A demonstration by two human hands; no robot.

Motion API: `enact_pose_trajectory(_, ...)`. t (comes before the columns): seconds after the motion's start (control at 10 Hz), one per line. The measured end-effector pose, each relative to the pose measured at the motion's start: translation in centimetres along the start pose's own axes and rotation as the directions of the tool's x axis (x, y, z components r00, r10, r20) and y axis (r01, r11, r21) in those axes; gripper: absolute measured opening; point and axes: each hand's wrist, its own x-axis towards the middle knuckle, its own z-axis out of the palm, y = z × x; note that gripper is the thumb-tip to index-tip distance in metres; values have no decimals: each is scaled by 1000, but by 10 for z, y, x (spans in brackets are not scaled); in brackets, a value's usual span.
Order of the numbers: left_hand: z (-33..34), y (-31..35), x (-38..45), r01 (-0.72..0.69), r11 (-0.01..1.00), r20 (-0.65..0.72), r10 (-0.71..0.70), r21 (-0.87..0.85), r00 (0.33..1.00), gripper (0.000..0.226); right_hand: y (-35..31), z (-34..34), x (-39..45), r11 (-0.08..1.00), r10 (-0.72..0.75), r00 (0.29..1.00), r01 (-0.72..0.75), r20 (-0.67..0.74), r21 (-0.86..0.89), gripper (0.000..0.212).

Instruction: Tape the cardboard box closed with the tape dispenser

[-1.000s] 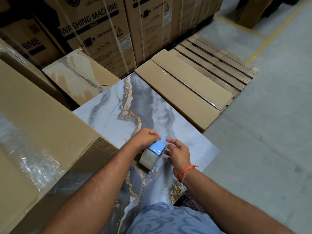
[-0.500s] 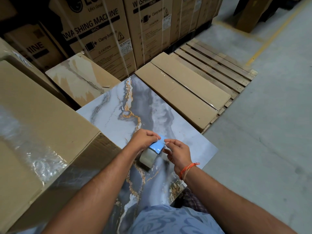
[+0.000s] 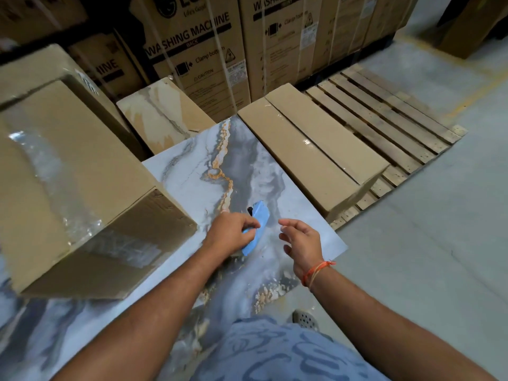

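Observation:
My left hand [image 3: 232, 234] grips a blue tape dispenser [image 3: 257, 226] and holds it tilted just above a marbled grey slab [image 3: 198, 177]. The tape roll itself is mostly hidden behind my fingers. My right hand [image 3: 302, 243] hovers a short way to the right of the dispenser, fingers apart and holding nothing; an orange thread circles its wrist. A large cardboard box [image 3: 68, 171] with shiny clear tape across its top and side stands on the slab to the left of my hands.
Two long flat cardboard boxes [image 3: 316, 149] lie on a wooden pallet [image 3: 384, 119] to the right of the slab. A torn-topped box [image 3: 162, 114] sits behind it. Tall washing-machine cartons [image 3: 198, 50] line the back. Bare concrete floor [image 3: 426, 243] stretches right.
My left hand has lifted and turned the dispenser so its blue side faces up. My right hand has let go of it and drawn away to the right. The camera has tilted up.

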Motion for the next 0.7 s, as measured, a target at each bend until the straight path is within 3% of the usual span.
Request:
enact_pose_trajectory(0.4, 55, 21, -41, 40, 950, -48, -27, 311, 998, 27, 2, -52, -9, 989, 86, 982, -63, 169, -133, 21)
enact_pose_trajectory(0.7, 57, 32, -68, 107, 957, -88, -86, 270, 992, 39, 0, -77, -13, 972, 79, 960, -13, 269, -236, 23)
